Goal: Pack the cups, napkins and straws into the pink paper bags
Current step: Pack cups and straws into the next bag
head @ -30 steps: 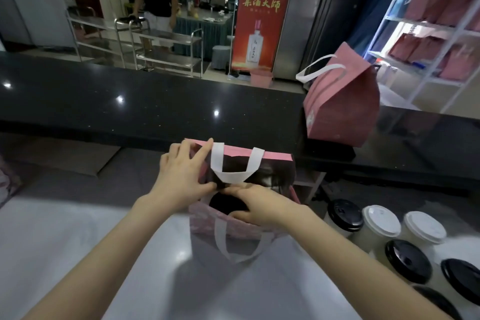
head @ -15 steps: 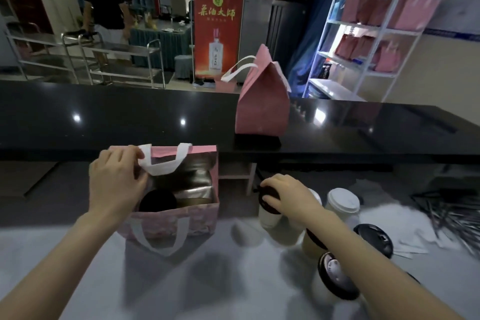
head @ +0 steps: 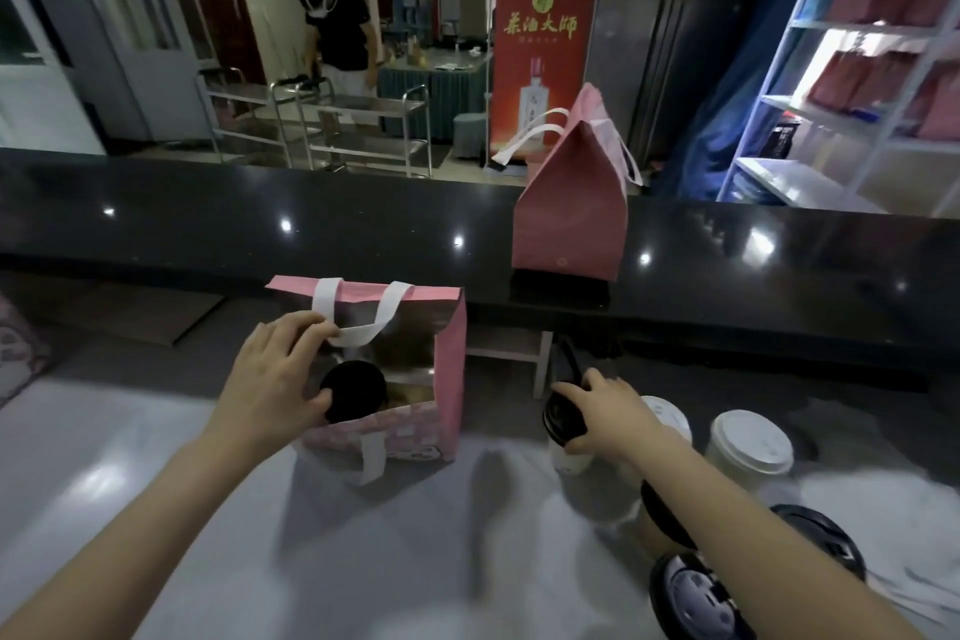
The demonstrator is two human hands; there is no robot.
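An open pink paper bag (head: 449,369) with white handles stands on the grey counter. Inside it sits one cup with a black lid (head: 353,390). My left hand (head: 275,379) grips the bag's left rim and holds it open. To the right, my right hand (head: 602,416) grips a black-lidded cup (head: 563,424) from above; the cup stands on the counter. More cups cluster beside it, one with a white lid (head: 750,442), others with black lids (head: 691,598). A closed pink bag (head: 569,213) stands on the black ledge behind.
The black raised ledge (head: 260,224) runs across behind the counter. White napkins (head: 893,499) lie at the far right. A white shelf rack (head: 857,68) holds more pink bags. A person stands by metal trolleys (head: 358,130) in the background.
My right hand left the bag and went right to the black-lidded cup, which it now grips. My left hand stays on the bag's left rim. The camera swung right, then back a little.
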